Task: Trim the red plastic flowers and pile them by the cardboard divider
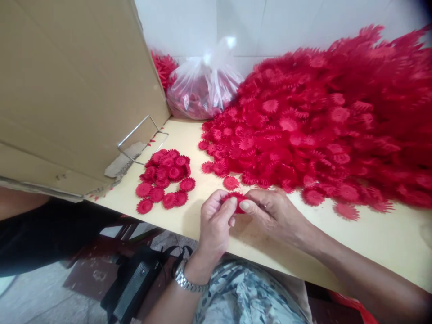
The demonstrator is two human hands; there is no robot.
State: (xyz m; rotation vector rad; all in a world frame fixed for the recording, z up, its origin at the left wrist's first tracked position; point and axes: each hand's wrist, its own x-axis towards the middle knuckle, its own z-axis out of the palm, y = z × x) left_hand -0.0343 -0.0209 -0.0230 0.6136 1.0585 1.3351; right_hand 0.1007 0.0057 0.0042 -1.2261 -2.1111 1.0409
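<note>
Between my two hands, over the near edge of the table, is a red fabric flower piece (239,199) with a fringed rim. My left hand (216,220), with a metal watch (189,279) on its wrist, pinches its left side between thumb and fingers. From the right, my right hand (275,213) grips the same piece, thumb on top. Just behind my fingers lies a single loose red flower piece (231,182). To the left is a small heap of round red flower pieces (162,173). Part of the held piece is hidden by my fingers.
A large pile of red flower pieces (303,130) covers the back and right of the yellow table (202,216). A tied clear plastic bag (205,87) stands against the wall. A tall cardboard sheet (77,90) with a wire frame (135,135) borders the left side.
</note>
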